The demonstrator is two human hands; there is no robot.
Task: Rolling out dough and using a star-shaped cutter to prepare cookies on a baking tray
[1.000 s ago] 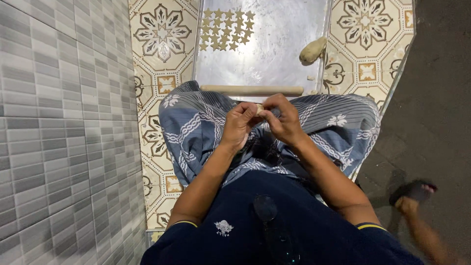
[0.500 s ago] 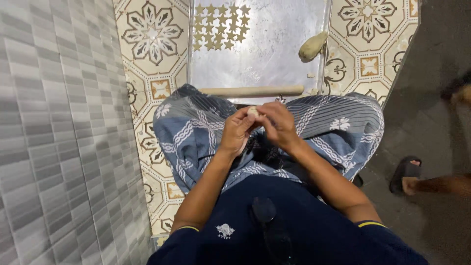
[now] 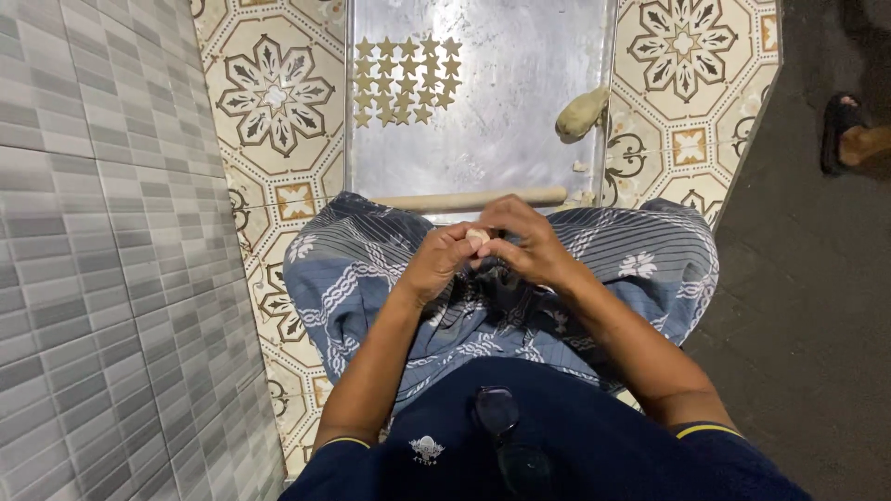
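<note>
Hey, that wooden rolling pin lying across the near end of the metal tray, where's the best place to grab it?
Grip the rolling pin around its bare middle, coming down from above. It lies flat and crosswise on the metal tray, so fingers can wrap over it; the right end sits near dough scraps.

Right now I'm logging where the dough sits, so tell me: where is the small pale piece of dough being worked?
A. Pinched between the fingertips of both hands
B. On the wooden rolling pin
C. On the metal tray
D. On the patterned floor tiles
A: the small pale piece of dough sits between the fingertips of the left hand and right hand, held over the lap, short of the wooden rolling pin.
</note>
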